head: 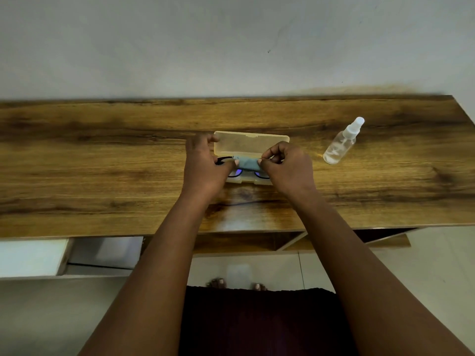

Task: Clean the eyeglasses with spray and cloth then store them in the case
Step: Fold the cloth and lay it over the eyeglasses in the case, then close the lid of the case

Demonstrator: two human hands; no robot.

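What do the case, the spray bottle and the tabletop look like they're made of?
The case looks like frosted, yellowish translucent plastic: its raised lid lets light through. The bottle seems to be clear plastic with a white nozzle: the table shows through it. The table shows glossy wood grain with reflections; whether it is solid wood or laminate can't be told.

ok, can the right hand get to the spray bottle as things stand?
Probably yes, but not right away. The spray bottle stands to the right of the open case with bare table between it and the right hand. That hand is pinching the blue cloth, so it must let go first.
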